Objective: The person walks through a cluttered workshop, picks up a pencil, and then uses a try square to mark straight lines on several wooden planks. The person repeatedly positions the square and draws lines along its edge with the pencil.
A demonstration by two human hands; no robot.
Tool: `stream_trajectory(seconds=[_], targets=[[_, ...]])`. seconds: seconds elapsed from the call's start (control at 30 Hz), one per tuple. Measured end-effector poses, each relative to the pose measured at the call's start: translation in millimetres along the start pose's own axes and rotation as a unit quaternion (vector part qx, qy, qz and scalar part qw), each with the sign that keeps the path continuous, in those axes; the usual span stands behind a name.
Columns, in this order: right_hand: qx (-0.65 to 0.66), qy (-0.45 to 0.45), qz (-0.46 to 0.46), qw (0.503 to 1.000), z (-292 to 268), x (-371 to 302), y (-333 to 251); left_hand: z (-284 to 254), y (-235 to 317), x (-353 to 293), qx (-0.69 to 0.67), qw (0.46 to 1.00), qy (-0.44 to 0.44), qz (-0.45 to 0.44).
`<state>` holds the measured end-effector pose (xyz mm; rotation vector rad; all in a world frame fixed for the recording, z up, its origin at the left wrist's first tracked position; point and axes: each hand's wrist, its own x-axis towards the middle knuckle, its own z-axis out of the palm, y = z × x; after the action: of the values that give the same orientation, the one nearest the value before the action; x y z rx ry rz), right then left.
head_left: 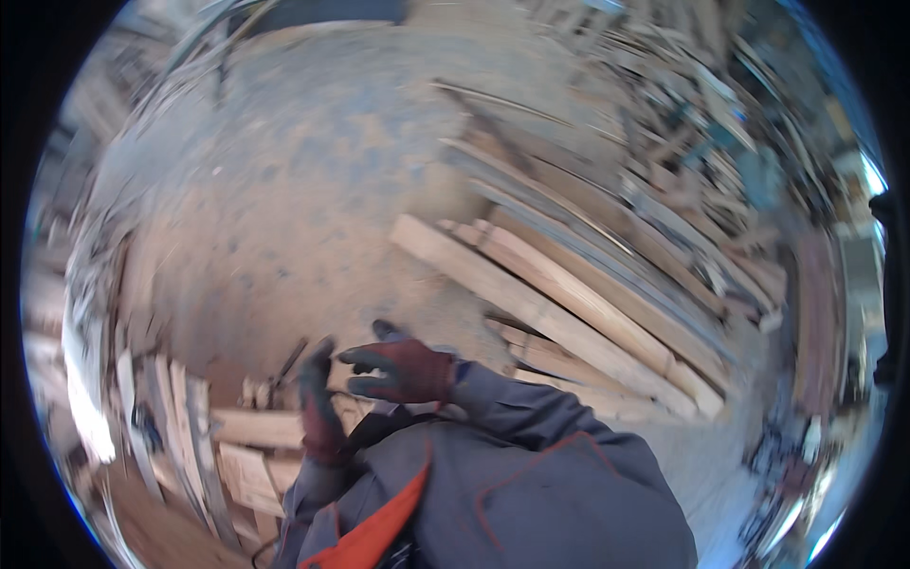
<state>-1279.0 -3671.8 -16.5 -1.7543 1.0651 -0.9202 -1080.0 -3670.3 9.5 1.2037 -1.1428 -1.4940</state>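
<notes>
My left hand [320, 403], in a dark red and grey work glove, is raised in front of my body with its fingers stretched out. Close beside it, my right hand [406, 368] in a matching glove points leftward, fingers apart. Neither hand holds anything, and a small gap shows between them. Below and left of the left hand are light wooden boards [256, 429]. A dark thin stick-like thing [292, 360] stands just left of its fingertips; blur hides what it is.
Long timber beams [545, 308] lie slantwise on the dusty floor [256, 190] to my right. Beyond them is a heap of scrap wood [682, 123]. Upright planks [194, 427] stand at the lower left, and a dark flat thing [327, 11] is at the far edge.
</notes>
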Motion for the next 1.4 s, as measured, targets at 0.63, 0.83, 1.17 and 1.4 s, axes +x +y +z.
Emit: stream_trajectory(seconds=[0.63, 0.83, 1.17, 1.4], targets=[[0.260, -0.245, 0.229, 0.906, 69.2, 393.7, 12.4, -222.3, 73.6, 266.6, -0.402, 0.910, 0.095, -0.038], [0.364, -0.180, 0.181, 0.896, 99.2, 505.9, 32.3, -272.8, 58.1, 333.1, -0.401, 0.847, 0.348, 0.021], [0.361, -0.401, 0.097, 0.836, 179.5, 711.5, 26.2, -366.2, 91.7, 414.0, -0.438, 0.784, 0.437, 0.048], [0.299, -0.452, 0.107, 0.833, 256.7, 800.6, 14.7, -453.4, 90.6, 451.4, -0.455, 0.726, 0.509, 0.085]])
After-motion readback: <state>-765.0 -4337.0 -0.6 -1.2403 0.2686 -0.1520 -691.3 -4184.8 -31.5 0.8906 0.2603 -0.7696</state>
